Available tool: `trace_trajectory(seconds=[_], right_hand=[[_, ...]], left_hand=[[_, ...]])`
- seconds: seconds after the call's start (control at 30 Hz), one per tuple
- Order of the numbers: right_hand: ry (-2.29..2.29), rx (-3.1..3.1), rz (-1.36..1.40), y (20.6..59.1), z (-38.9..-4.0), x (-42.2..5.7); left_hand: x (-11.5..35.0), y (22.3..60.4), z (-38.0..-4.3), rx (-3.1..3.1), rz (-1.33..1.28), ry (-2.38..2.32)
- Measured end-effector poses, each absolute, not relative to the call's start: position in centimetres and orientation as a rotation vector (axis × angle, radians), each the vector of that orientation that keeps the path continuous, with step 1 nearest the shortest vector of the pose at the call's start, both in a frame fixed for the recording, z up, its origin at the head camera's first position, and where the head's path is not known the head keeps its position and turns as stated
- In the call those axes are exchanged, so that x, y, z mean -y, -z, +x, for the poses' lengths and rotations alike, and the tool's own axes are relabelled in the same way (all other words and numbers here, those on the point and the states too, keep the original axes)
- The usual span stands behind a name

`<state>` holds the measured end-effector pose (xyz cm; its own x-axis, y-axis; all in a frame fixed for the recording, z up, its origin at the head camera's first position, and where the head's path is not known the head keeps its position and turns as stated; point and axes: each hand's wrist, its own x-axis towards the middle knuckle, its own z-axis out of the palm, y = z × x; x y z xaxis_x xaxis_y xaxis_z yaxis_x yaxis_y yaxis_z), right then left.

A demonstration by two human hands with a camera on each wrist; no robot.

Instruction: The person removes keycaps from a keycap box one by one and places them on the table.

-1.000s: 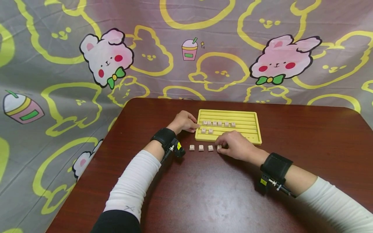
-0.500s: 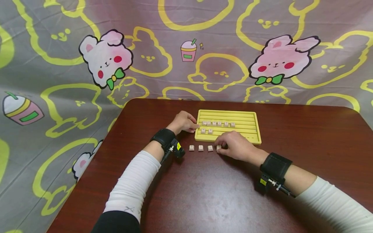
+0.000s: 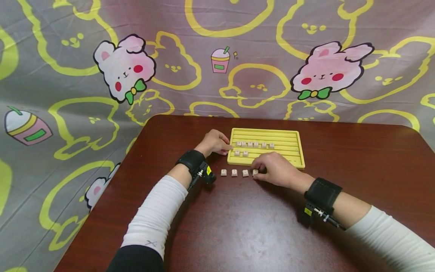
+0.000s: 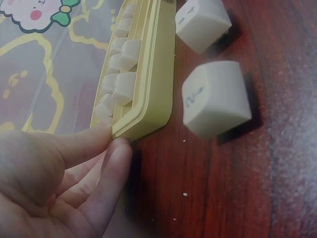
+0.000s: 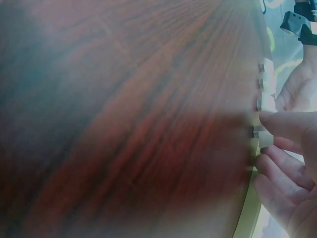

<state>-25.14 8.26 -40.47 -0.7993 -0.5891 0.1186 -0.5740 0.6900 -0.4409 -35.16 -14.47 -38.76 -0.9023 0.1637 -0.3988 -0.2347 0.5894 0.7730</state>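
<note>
A yellow ridged tray (image 3: 285, 139) lies on the table, bearing one row of several off-white keycaps (image 3: 256, 144) and two more keycaps (image 3: 245, 153) in a nearer groove. My left hand (image 3: 214, 142) pinches the tray's left end; in the left wrist view its thumb and index finger meet at the corner of the yellow wall (image 4: 157, 99). Before the tray, keycaps stand in a line on the table. The rightmost keycap (image 3: 255, 172) is between the thumb and fingers of my right hand (image 3: 275, 170), which also hides part of the tray's front edge.
Three other keycaps, among them one at the left end (image 3: 223, 172), stand spaced apart on the dark red-brown table (image 3: 231, 226). A cartoon-patterned cloth (image 3: 190, 87) hangs behind the table and along its left side. Both wrists wear black straps (image 3: 323, 194) with small cameras.
</note>
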Motion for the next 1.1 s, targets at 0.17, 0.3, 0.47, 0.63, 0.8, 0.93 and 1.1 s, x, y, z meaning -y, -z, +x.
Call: trace_trajectory(seconds=[0.17,0.3,0.47,0.63,0.8,0.93,1.1], right_hand=[[0.705,-2.874,-0.984,40.1,-25.3,-8.5],[0.698,-2.897,-0.997,39.7,-25.6,-8.7],[0.701,-2.897,-1.006,39.2,-25.9,-8.8],[0.695,-2.903,-1.0,38.7,-26.3,-8.6],[0.671,-2.923,-1.018,38.4,-27.0,-8.4],[0.664,-2.924,-1.032,38.1,-27.6,-8.4],[0.641,-2.929,-1.048,37.7,-28.4,-8.2]], left_hand=[[14.4,38.8,-35.2,-2.402,-0.05,-1.243],[14.4,38.8,-35.3,-2.401,-0.052,-1.241],[14.4,38.9,-35.3,-2.398,-0.059,-1.24],[14.4,38.8,-35.2,-2.39,-0.063,-1.244],[14.5,38.7,-35.1,-2.368,-0.07,-1.26],[14.5,38.6,-35.1,-2.372,-0.065,-1.259],[14.5,38.6,-35.1,-2.374,-0.062,-1.264]])
